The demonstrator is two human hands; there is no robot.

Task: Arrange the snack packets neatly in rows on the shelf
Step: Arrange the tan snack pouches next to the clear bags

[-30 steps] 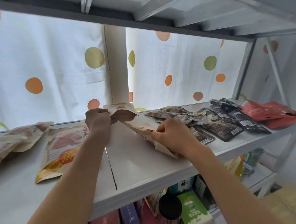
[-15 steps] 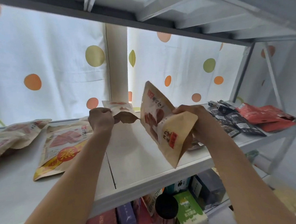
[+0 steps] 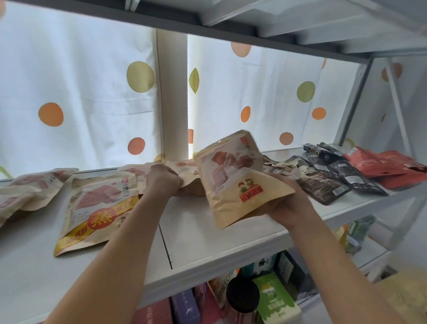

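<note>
My right hand (image 3: pixel 287 202) grips a tan kraft snack pouch (image 3: pixel 236 180) from below and holds it upright, front side facing me, above the white shelf (image 3: pixel 213 240). Behind it, my left hand (image 3: pixel 162 179) pinches the edge of another tan pouch (image 3: pixel 189 171) that lies at the back of the shelf. A tan pouch with a yellow band (image 3: pixel 98 208) lies flat to the left, and more tan pouches (image 3: pixel 20 193) lie at the far left. Dark packets (image 3: pixel 334 176) and red packets (image 3: pixel 389 166) are spread at the right.
A spotted white curtain (image 3: pixel 77 108) hangs behind the shelf, with a post (image 3: pixel 175 96) in the middle. Another shelf board (image 3: pixel 272 11) sits close overhead. Boxes and a dark-lidded jar (image 3: pixel 242 304) stand on the lower shelf.
My right hand lifted the tan pouch off the shelf and turned it upright, front side toward me. My left hand stayed on the pouch at the back.
</note>
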